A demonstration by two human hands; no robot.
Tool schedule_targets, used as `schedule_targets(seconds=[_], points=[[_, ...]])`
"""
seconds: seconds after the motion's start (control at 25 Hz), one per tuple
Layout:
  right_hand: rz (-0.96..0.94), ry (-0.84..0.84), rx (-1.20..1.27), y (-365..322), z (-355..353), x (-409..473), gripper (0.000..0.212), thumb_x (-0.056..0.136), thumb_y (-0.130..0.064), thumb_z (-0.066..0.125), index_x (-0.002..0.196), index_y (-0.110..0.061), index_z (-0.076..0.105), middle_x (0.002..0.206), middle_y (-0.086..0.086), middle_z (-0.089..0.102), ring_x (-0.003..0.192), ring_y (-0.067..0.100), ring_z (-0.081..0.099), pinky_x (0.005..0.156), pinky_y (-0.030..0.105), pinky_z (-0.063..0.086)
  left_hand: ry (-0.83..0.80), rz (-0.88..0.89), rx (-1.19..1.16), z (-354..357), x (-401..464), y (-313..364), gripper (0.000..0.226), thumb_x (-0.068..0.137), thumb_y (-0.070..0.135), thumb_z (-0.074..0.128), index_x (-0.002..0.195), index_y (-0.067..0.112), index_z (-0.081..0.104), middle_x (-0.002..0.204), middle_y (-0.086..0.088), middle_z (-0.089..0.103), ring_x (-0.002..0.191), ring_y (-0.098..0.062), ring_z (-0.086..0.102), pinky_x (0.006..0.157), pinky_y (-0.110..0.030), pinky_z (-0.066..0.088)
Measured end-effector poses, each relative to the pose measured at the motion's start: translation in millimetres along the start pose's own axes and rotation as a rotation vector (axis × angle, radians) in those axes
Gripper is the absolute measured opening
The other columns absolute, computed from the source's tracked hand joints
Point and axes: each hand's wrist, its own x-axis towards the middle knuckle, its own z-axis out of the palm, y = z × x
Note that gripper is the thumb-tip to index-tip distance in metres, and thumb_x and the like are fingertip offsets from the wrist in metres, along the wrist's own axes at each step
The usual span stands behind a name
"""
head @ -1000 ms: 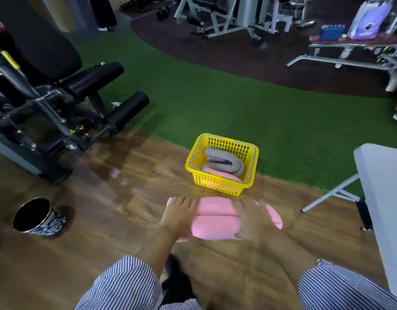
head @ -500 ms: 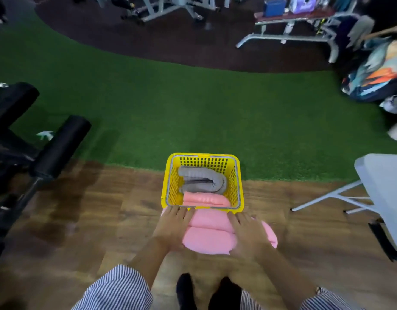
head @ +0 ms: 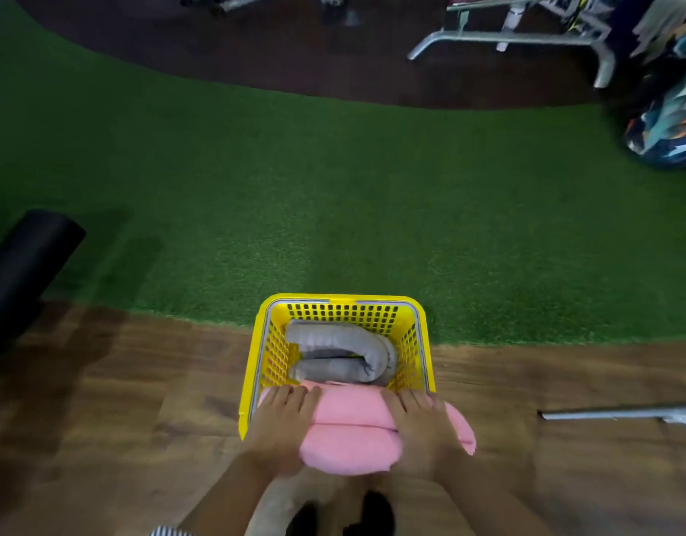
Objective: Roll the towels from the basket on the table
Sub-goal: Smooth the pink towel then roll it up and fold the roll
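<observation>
A yellow plastic basket (head: 341,302) stands on the wooden floor at the edge of the green turf. Inside it lies a grey rolled towel (head: 333,336), bent into a U. I hold a pink rolled towel (head: 351,431) over the basket's near rim. My left hand (head: 283,423) grips its left end and my right hand (head: 422,431) grips its right end, with fingers curved over the top. The near part of the basket is hidden under the pink roll.
A black padded roller (head: 28,257) of a gym machine juts in at the left. A metal table leg (head: 619,413) lies along the floor at the right. A weight bench (head: 519,36) and a colourful bag (head: 666,121) stand at the far right. My dark shoes (head: 378,512) are below the towel.
Both hands have carried the pink roll forward from above the floor to over the basket's near rim. My view has swung right and closer to the basket.
</observation>
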Motion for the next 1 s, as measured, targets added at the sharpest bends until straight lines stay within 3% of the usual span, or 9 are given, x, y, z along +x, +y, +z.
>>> schedule_targets(seconds=[0.24,0.32,0.4,0.48,0.56,0.64,0.72,0.88,1.0], points=[[0.018,0.039,-0.043,62,128,163,0.111,0.016,-0.071,0.06,0.113,-0.016,0.052,0.091,-0.003,0.063,0.077,0.019,0.064,0.061,0.04,0.052,-0.003,0.06,0.11,163,126,-69,0.103,0.027,0.06,0.071,0.117,0.013,0.051,0.093,-0.002,0.063,0.078,-0.024,0.059,0.073,-0.035,0.053],[0.019,-0.003,-0.031,75,160,203,0.11,0.03,-0.066,0.069,0.124,-0.013,0.047,0.109,0.004,0.059,0.097,0.026,0.06,0.074,0.045,0.049,-0.027,0.055,0.148,207,156,-90,0.102,0.032,0.062,0.069,0.12,0.012,0.053,0.093,-0.003,0.064,0.077,-0.024,0.059,0.075,-0.035,0.053],[-0.038,0.039,-0.116,86,201,244,0.104,0.048,-0.059,0.072,0.134,-0.014,0.035,0.129,0.007,0.045,0.119,0.027,0.044,0.093,0.044,0.038,-0.061,0.073,0.207,261,180,-107,0.107,0.034,0.068,0.065,0.123,0.01,0.052,0.096,-0.004,0.064,0.078,-0.025,0.059,0.076,-0.035,0.053],[-0.067,0.013,-0.114,96,228,276,0.099,0.052,-0.058,0.075,0.131,-0.015,0.034,0.131,0.007,0.041,0.121,0.026,0.037,0.095,0.041,0.036,-0.106,0.105,0.236,299,203,-120,0.118,0.035,0.075,0.063,0.132,0.012,0.043,0.113,-0.004,0.059,0.092,-0.026,0.058,0.086,-0.038,0.049],[-0.108,-0.012,-0.141,100,254,294,0.1,0.048,-0.059,0.078,0.126,-0.015,0.033,0.128,0.005,0.038,0.118,0.025,0.037,0.093,0.041,0.039,-0.138,0.169,0.267,326,216,-126,0.125,0.037,0.082,0.061,0.14,0.018,0.029,0.13,-0.001,0.046,0.113,-0.024,0.049,0.102,-0.039,0.038],[-0.137,-0.042,-0.164,105,270,303,0.111,0.043,-0.064,0.079,0.127,-0.013,0.028,0.128,0.007,0.035,0.118,0.027,0.039,0.094,0.043,0.042,-0.183,0.165,0.161,335,222,-127,0.129,0.031,0.089,0.055,0.139,0.023,0.024,0.134,0.003,0.041,0.121,-0.02,0.044,0.106,-0.036,0.034],[-0.126,-0.073,-0.155,108,272,303,0.117,0.044,-0.063,0.08,0.132,-0.011,0.022,0.132,0.01,0.036,0.12,0.028,0.042,0.095,0.039,0.043,-0.192,0.161,0.038,335,225,-128,0.125,0.032,0.087,0.057,0.136,0.027,0.024,0.133,0.004,0.045,0.121,-0.019,0.047,0.104,-0.032,0.037],[-0.154,-0.132,-0.11,111,257,290,0.098,0.053,-0.054,0.083,0.128,-0.014,0.035,0.129,0.009,0.049,0.114,0.024,0.049,0.088,0.028,0.041,-0.229,0.17,0.108,325,214,-116,0.111,0.044,0.071,0.073,0.133,0.024,0.027,0.126,-0.005,0.056,0.111,-0.028,0.056,0.093,-0.036,0.047],[-0.168,-0.168,-0.13,111,265,290,0.099,0.059,-0.047,0.082,0.135,-0.011,0.03,0.135,0.013,0.044,0.119,0.027,0.046,0.098,0.03,0.039,-0.286,0.163,0.241,343,212,-101,0.112,0.054,0.063,0.079,0.137,0.012,0.025,0.131,-0.012,0.043,0.113,-0.031,0.05,0.099,-0.041,0.043]])
